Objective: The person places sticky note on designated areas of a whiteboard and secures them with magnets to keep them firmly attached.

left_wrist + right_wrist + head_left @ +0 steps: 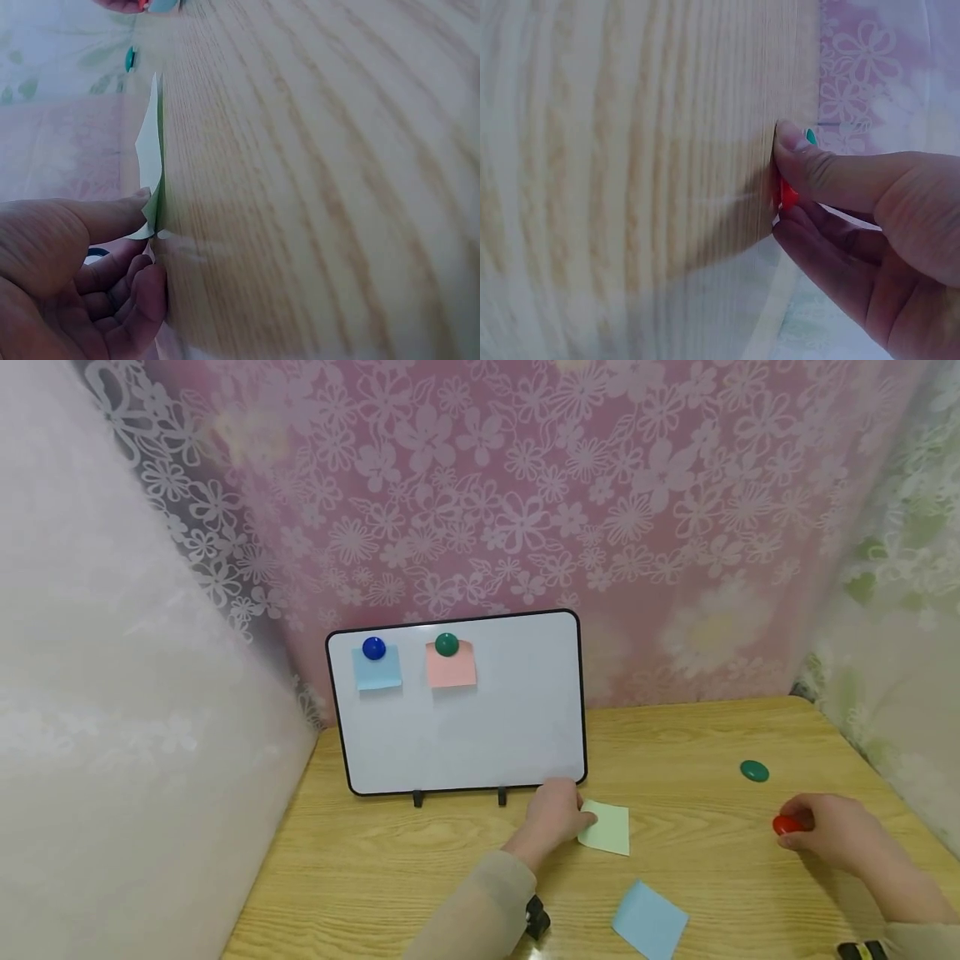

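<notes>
a square pale green paper note (pixel 611 828) sits low over the light wood-grain desk (pixel 375 877), near the middle; it is plain, and its left edge bends up off the wood. the left hand (pixel 555 814) pinches that edge, thumb on the upper face and fingers curled beneath. farther right, well apart from the note, a glossy red domed disc (pixel 786 825) is held between the thumb and fingers of the right hand (pixel 843 831), which cover part of it; i cannot tell whether it touches the desk.

around these, from the left, a white rectangular board with a thin black rim (pixel 517 718) stands tilted on small black feet (pixel 417 798). near its top a light blue paper note (pixel 378 675) hangs under a round dark blue magnet (pixel 373 648), and beside it a pink paper note (pixel 452 672) under a round green magnet (pixel 447 644). the left hand hides part of the board's bottom edge near the right corner. a second, loose light blue note (pixel 651 920) lies askew at the front of the desk, between the two hands. a flat green disc (pixel 754 771) lies just behind the red one. behind the desk hangs a pink flower-patterned sheet (pixel 487 527).
</notes>
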A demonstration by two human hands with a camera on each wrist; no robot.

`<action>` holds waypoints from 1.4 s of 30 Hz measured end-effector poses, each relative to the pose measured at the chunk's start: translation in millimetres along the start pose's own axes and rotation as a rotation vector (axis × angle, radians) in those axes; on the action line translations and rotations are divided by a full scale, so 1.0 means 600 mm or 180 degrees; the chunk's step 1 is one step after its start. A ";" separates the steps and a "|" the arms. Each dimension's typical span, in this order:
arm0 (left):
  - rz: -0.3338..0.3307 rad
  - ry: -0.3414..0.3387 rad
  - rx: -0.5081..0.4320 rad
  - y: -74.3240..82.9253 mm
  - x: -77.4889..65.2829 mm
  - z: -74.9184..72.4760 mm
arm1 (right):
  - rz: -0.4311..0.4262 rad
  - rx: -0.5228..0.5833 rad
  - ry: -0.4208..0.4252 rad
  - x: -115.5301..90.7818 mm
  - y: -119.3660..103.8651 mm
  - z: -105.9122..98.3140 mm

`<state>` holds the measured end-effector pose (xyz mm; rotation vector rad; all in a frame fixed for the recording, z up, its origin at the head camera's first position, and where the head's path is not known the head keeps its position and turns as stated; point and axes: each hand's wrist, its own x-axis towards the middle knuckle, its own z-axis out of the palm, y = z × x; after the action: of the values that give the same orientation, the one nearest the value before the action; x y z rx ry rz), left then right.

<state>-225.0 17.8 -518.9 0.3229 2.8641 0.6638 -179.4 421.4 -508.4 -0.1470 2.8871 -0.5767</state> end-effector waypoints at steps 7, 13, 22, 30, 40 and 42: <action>-0.0012 0.0018 -0.0075 -0.002 0.002 0.005 | 0.0010 -0.0004 0.0042 -0.004 0.004 -0.003; -0.0023 0.0009 -0.0150 -0.002 0.001 0.003 | 0.0003 0.0030 0.0038 -0.004 0.000 -0.007; -0.0033 0.0075 -0.0193 -0.003 -0.005 0.003 | 0.0015 0.0009 -0.0103 -0.004 -0.009 -0.011; -0.0013 0.0131 -0.0252 -0.003 -0.009 0.004 | 0.0043 0.0026 -0.0155 -0.003 -0.007 -0.009; 0.0052 0.0283 -0.0714 -0.021 -0.004 0.005 | -0.0043 -0.0017 -0.0069 -0.005 -0.003 -0.009; 0.0052 0.0259 -0.0855 -0.024 -0.005 0.002 | -0.0059 -0.0020 -0.0066 -0.007 -0.005 -0.010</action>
<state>-224.4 5.0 -526.4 0.2840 2.8003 1.0730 -176.4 421.8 -500.9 -0.1796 2.8707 -0.5662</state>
